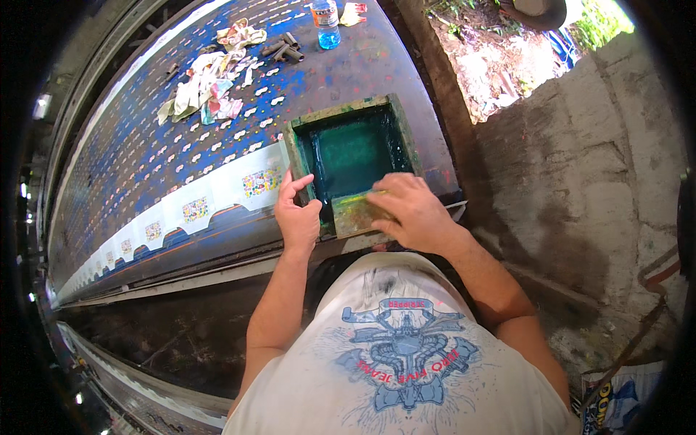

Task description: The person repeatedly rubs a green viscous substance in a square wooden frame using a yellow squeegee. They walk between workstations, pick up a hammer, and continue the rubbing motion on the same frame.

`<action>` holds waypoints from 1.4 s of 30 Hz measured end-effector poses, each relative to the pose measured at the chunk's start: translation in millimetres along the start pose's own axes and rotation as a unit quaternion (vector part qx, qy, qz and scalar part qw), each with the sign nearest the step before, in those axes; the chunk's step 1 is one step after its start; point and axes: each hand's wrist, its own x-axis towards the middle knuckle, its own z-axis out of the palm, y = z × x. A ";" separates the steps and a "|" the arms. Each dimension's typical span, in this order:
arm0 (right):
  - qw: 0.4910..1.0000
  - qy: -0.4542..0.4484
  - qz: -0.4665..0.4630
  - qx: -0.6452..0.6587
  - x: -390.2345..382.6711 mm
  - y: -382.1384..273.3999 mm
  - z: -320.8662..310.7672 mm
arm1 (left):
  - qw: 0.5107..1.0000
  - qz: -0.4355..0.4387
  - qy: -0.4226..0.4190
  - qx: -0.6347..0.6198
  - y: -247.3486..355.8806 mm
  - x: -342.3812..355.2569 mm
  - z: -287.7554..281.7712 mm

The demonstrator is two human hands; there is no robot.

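Note:
A wooden screen-printing frame [341,111] sits on the long table right in front of me, with dark green mesh [353,148] inside it and wet ink along its inner edges. My left hand [298,221] grips the frame's left side, thumb and fingers curled around the rim. Across the near end of the mesh stands a squeegee [353,217], a broad wooden board stained yellow-green. My right hand [419,212] holds its right part, fingers over the top edge. The squeegee's blade is hidden. White printed pieces [194,209] run in a row leftward from the frame.
Crumpled stained rags [206,83] lie on the far part of the table [348,72]. Beside them are several short dark tubes [284,49] and a bottle of blue liquid [326,27]. A rough concrete wall [573,159] stands at the right.

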 end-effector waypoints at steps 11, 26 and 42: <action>0.834 0.178 0.337 0.400 -21.4 56.2 -3.1 | 0.992 0.103 0.000 -0.075 28.0 -5.0 6.0; 0.715 0.283 0.283 0.574 -161.4 254.4 -146.4 | 0.983 0.086 -0.059 -0.153 98.2 -99.7 245.3; 0.746 0.062 0.204 0.630 -36.6 366.6 -267.2 | 0.962 0.177 -0.007 -0.208 161.1 -113.6 360.0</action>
